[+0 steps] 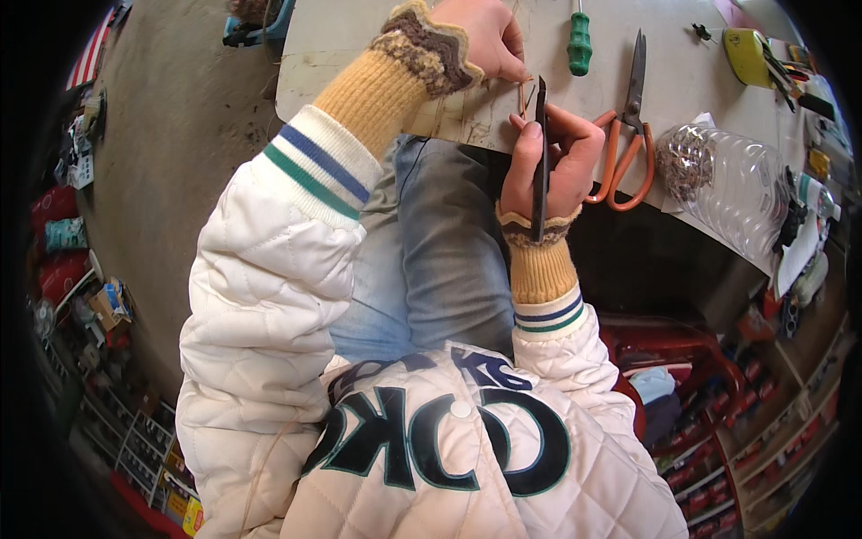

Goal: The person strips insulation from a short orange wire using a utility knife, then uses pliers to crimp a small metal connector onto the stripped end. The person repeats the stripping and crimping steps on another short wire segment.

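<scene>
Thin strip [523, 101] left of, nearly parallel to, dark tool [540, 184];
left hand [485, 38] pinching its far end; right hand [561, 162] gripping the tool

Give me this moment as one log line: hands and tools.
left hand: pinching thin coppery strand; right hand: holding slim dark tool; table: orange-handled scissors, green-handled tool

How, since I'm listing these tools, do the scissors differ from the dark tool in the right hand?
The scissors lie on the table; the dark tool is held in the right hand. The scissors have two orange handle loops; the dark tool looks single, narrow and straight. The scissors spread wider than the dark tool. Both are elongated, with a tapering end pointing away from the person.
</scene>
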Motion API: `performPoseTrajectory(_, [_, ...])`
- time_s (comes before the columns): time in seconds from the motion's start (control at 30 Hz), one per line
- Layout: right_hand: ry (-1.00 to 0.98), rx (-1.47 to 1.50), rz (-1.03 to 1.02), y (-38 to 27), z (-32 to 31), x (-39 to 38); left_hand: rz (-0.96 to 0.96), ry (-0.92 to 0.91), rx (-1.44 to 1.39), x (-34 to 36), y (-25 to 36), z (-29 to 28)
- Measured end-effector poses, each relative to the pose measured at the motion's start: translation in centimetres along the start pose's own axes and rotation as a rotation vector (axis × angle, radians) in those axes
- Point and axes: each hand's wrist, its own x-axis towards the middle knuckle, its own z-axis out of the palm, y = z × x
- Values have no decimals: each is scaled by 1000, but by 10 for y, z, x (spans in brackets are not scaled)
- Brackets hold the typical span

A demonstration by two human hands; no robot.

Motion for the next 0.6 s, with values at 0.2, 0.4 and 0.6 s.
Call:
performPoseTrajectory(0.2, [34, -36, -53, 2, 0, 1, -23, -11, -9, -1, 2, -2])
performPoseTrajectory(0.4, [-7, -65, -61, 2, -3, 3, -80, -67, -4, -1, 5, -8])
performPoseTrajectory(0.6, [-27, -84, -37, 2, -6, 2, -18, 13, 44, -1, 3, -1])
